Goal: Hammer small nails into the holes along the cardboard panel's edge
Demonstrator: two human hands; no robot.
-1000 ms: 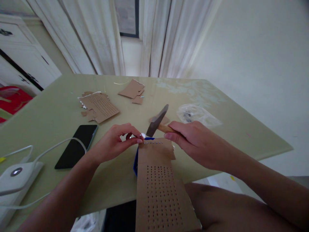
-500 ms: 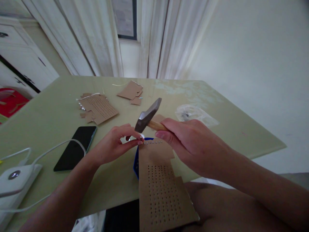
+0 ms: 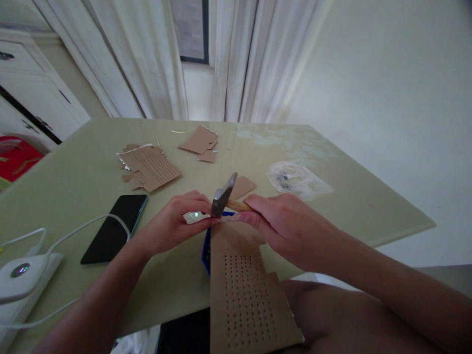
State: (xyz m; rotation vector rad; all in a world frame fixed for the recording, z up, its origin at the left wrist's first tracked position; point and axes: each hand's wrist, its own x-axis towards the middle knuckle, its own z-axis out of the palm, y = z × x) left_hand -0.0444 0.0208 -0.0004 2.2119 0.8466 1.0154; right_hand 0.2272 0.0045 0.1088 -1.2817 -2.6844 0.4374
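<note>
My right hand [image 3: 291, 228] is wrapped around the wooden handle of a hammer [image 3: 223, 197]. The hammer's metal head is down at the fingertips of my left hand [image 3: 180, 221]. Those fingers are pinched at the far left corner of a cardboard piece [image 3: 236, 241], around a small nail that the hammer head now mostly hides. Several silver nail heads [image 3: 231, 219] form a row along the cardboard's far edge. Lower down, the sheet has many rows of punched holes. Under its far end shows a blue container [image 3: 205, 255], mostly covered.
Torn cardboard pieces [image 3: 151, 167] lie on the green table [image 3: 354, 206], with more cardboard [image 3: 199, 139] behind. A clear plastic bag [image 3: 298, 179] rests at the right. On the left are a phone [image 3: 114, 228], a white cable and a white power strip [image 3: 25, 278].
The hammer has come down and its head now meets the left fingertips at the cardboard's corner. My left hand has stayed nearly in place, still pinching.
</note>
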